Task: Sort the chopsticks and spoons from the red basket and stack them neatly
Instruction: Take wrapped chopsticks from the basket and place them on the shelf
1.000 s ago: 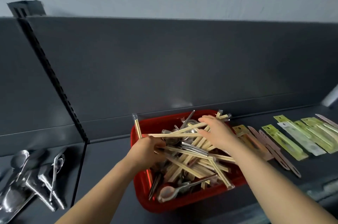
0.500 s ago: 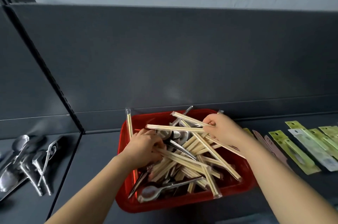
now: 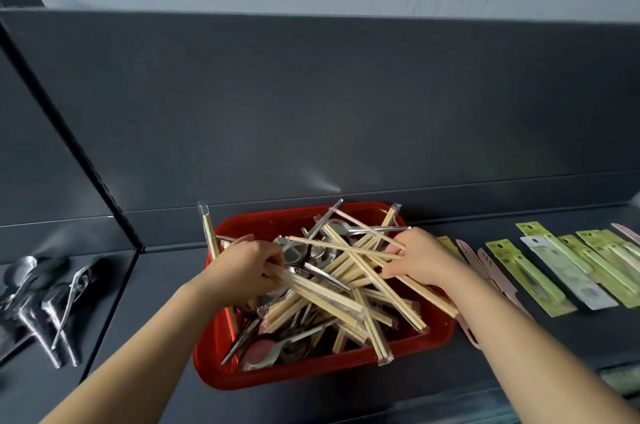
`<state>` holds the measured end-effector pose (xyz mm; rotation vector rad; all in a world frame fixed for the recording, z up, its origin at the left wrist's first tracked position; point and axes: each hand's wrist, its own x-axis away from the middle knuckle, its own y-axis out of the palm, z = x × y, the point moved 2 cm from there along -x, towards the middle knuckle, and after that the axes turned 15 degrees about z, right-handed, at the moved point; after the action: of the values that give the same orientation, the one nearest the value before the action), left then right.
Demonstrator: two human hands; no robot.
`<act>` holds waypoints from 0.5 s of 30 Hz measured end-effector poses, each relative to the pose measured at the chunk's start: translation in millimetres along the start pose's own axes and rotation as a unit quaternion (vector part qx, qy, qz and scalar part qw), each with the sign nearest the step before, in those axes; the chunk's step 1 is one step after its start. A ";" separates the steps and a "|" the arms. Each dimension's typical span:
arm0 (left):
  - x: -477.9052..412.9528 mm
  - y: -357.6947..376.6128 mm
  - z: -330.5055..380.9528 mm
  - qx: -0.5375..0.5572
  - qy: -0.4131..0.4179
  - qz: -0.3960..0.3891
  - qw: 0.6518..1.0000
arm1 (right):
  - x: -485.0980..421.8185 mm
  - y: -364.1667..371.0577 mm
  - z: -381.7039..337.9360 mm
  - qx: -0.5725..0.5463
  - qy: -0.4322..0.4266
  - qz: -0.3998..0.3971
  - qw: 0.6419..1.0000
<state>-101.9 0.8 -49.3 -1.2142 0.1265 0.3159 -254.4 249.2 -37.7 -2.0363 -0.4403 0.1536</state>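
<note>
A red basket stands on the dark shelf, heaped with wrapped wooden chopsticks and metal spoons in a crossed tangle. My left hand is over the basket's left side and grips a bundle of chopsticks that slants down to the right. Over the right side, my right hand pinches the ends of several chopsticks that run leftward across the pile. One wrapped pair leans upright against the basket's back left corner.
Loose metal spoons lie in a pile on the shelf section at the left, past a black divider. Green and white packaged utensils and pink ones lie in a row to the right of the basket. A dark back panel rises behind.
My left hand has closed round a bundle of chopsticks and drawn it leftward. The right hand has shifted down onto other chopstick ends. The camera view has moved slightly.
</note>
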 end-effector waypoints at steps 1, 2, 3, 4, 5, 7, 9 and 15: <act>-1.4 0.3 -0.3 -0.008 0.004 0.015 1.000 | -0.4 -0.6 1.0 -0.012 0.005 0.011 1.000; -3.1 -0.3 -0.2 -0.014 0.008 0.033 0.999 | -0.7 -1.7 2.0 -0.027 0.009 0.026 0.999; -4.4 -2.2 0.4 -0.016 0.012 0.053 0.998 | -0.7 -3.0 3.3 -0.039 0.010 0.041 0.998; -5.3 -5.1 1.7 -0.012 0.015 0.071 0.997 | -0.5 -4.2 4.6 -0.042 0.009 0.050 0.998; -5.7 -8.5 3.3 -0.001 0.016 0.085 0.996 | 0.4 -5.2 4.9 -0.036 0.007 0.051 0.998; -5.3 -14.7 5.8 0.022 0.010 0.099 0.995 | 4.2 -5.2 5.8 -0.014 0.007 0.043 0.999; -5.1 -18.4 6.6 0.028 -0.015 0.100 0.995 | 8.3 -4.9 7.7 0.004 0.006 0.047 0.999; -3.9 -12.3 12.7 0.097 -0.117 0.113 0.982 | 27.6 0.5 8.4 0.020 0.003 0.032 0.999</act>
<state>-102.7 8.1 -32.8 -0.9627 0.0890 0.6292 -231.2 266.1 -40.2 -2.0117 -0.3647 0.1945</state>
